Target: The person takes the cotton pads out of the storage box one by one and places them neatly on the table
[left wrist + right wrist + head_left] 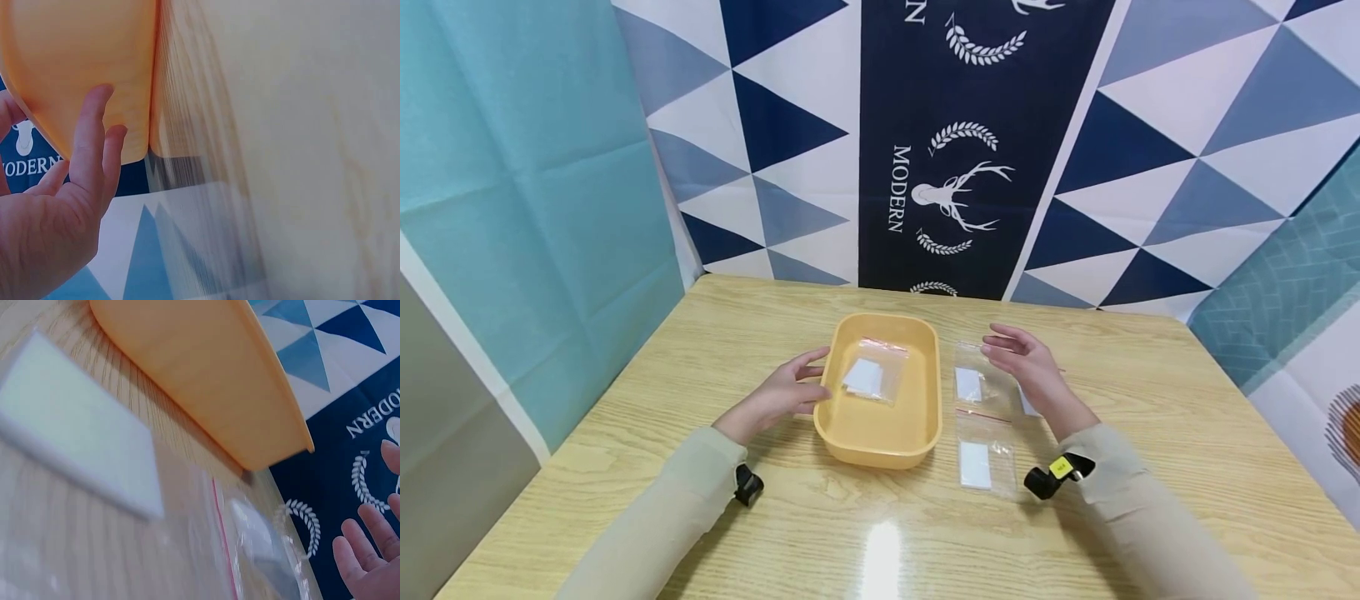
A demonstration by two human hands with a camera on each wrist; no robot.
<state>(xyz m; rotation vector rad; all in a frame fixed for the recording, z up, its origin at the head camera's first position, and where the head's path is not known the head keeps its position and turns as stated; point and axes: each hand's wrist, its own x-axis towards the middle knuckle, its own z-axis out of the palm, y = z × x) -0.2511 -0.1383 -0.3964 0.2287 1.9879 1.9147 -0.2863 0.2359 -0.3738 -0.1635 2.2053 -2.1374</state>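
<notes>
At the left side of a yellow plastic basin [880, 433] is my left hand [784, 390]. It grips the basin's edge, its thumb over the rim and its other fingers [90, 137] along the outer wall. Inside the basin lies a clear zip bag [889, 379] with white cards [863, 377] in it. My right hand [1022, 362] hovers over the clear bags to the right of the basin, its fingers loosely bent and nothing seen in them. Beneath it lie a zip bag with a white card [968, 385] and another white card [1028, 403], partly hidden by the hand.
Nearer the front lies another zip bag with a white card [974, 465], right of the basin. Everything rests on a wood-grain table [820, 533]. A patterned cloth [797, 150] hangs behind its far edge, and a light blue cloth [550, 208] hangs at the left.
</notes>
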